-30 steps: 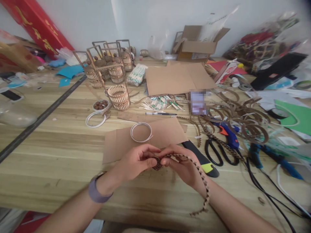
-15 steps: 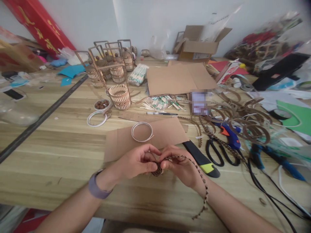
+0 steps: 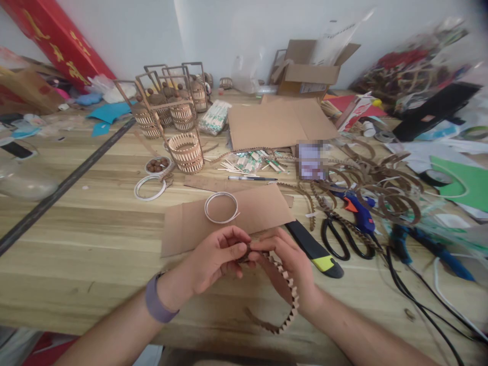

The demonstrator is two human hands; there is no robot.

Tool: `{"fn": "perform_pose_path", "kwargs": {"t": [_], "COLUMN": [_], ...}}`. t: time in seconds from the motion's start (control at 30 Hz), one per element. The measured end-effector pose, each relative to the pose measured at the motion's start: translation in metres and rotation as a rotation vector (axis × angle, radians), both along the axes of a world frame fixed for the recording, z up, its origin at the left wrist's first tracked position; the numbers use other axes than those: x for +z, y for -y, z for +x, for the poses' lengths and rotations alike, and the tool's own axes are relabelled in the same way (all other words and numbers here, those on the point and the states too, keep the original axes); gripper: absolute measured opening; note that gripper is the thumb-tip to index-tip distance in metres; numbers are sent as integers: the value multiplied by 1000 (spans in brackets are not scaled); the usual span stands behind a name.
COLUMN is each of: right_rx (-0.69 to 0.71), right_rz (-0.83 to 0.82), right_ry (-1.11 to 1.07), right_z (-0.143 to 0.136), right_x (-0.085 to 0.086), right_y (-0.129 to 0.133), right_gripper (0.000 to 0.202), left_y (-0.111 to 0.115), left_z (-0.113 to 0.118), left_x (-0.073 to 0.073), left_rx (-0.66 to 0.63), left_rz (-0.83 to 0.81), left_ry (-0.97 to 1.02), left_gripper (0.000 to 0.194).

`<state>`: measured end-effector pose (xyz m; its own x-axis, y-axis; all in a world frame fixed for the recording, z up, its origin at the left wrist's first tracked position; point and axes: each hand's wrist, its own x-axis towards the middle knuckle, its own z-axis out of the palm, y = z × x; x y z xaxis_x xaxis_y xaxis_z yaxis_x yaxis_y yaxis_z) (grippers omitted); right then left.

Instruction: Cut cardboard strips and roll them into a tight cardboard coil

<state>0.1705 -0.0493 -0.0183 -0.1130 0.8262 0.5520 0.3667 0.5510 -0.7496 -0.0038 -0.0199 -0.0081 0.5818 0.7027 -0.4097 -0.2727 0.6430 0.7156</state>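
Between my hands, above the front of the table, is a small tight coil of brown corrugated cardboard strip (image 3: 293,295). My left hand (image 3: 219,259) pinches the coil with thumb and fingers, which cover most of it. My right hand (image 3: 284,264) grips the strip where it meets the coil. From there the strip's loose tail curves down and back to the left, its wavy edge showing. Just beyond my hands lies a flat cardboard piece (image 3: 183,229) with a roll of narrow white tape (image 3: 206,208) on it.
Black-handled scissors (image 3: 324,239), a black and yellow cutter (image 3: 331,269), a blue glue gun (image 3: 362,216) and cables are to the right. Looped brown strips (image 3: 412,203) lie behind them. Small slatted baskets (image 3: 186,157) stand back left, near a bowl of brown beads (image 3: 158,165).
My right hand has turned and shifted slightly, its fingers now more over the strip. The strip's tail has swung left from over my right wrist to below my hands.
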Motion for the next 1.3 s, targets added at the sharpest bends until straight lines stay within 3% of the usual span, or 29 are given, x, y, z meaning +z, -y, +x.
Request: {"fn": "perform_pose_path", "kwargs": {"t": [0.1, 0.27, 0.43, 0.53, 0.67, 0.77, 0.87, 0.97, 1.1, 1.3], "right_rx": [-21, 58, 133, 215, 295, 239, 166, 186, 139, 103], "right_rz": [16, 80, 0, -111, -285, -406, -610, -749, -588, -434], "right_ry": [30, 85, -10, -140, -187, -193, -240, -229, -31, 126], "right_z": [2, 8, 9, 6, 3, 1, -1, -1, -1, 0], "right_x": [1, 1, 0, -2, 1, 3, -1, -5, -4, 2], "right_y": [0, 2, 1, 0, -4, -7, -9, -9, -7, -6], "right_gripper": [5, 13, 14, 4, 21, 33, 42, 32, 5, 9], "left_y": [0, -4, -3, -2, -3, -3, -3, -2, 0, 4], "left_z": [-1, -5, -6, -7, -9, -11, -13, -14, -13, -13], "left_x": [2, 0, 0, 1, -1, -1, -1, 0, -1, -4], "left_rx": [15, 49, -93, -199, -260, -276, -237, -170, -153, -129], "left_rz": [-11, 12, 56, 85, 118, 161, 295, 497, 694, 785], "left_ry": [-16, -60, -14, 9, 32, 1, -149, -370, -555, -643], "left_gripper": [50, 52, 54, 51, 52, 62, 63, 57, 53, 66]}}
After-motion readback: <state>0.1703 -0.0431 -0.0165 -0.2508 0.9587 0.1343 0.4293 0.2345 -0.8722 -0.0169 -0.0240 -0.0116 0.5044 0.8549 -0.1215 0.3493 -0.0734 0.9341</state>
